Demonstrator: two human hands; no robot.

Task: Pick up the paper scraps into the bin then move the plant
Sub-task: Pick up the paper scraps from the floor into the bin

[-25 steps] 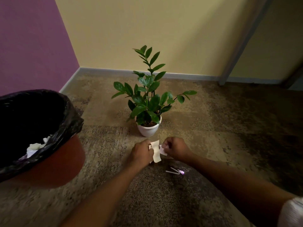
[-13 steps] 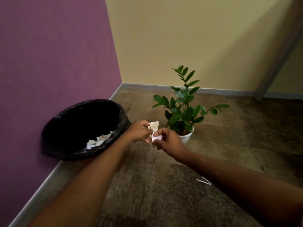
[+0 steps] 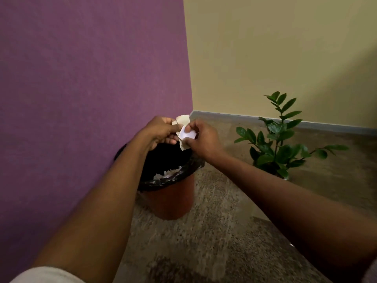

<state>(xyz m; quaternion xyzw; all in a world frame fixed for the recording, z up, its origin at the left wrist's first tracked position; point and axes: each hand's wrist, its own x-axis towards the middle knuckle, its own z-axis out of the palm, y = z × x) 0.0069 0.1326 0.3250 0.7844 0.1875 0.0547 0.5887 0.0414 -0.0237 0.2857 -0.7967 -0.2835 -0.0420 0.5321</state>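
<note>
My left hand (image 3: 161, 130) and my right hand (image 3: 201, 138) are held together above the bin. Each pinches paper scraps (image 3: 184, 130): a beige piece sticks up from the left hand's fingers, a white piece sits in the right hand's fingertips. Directly below stands the orange-brown bin (image 3: 171, 201) with a black liner; white paper lies inside it. The green plant (image 3: 279, 137) stands on the carpet to the right, its white pot mostly hidden behind my right forearm.
A purple wall fills the left side right behind the bin, and a yellow wall with a grey skirting board (image 3: 234, 117) runs across the back. Brown patterned carpet (image 3: 204, 231) covers the floor.
Both hands have lifted the scraps off the carpet and carried them left to above the bin. The view has swung left, so the plant now sits at the right.
</note>
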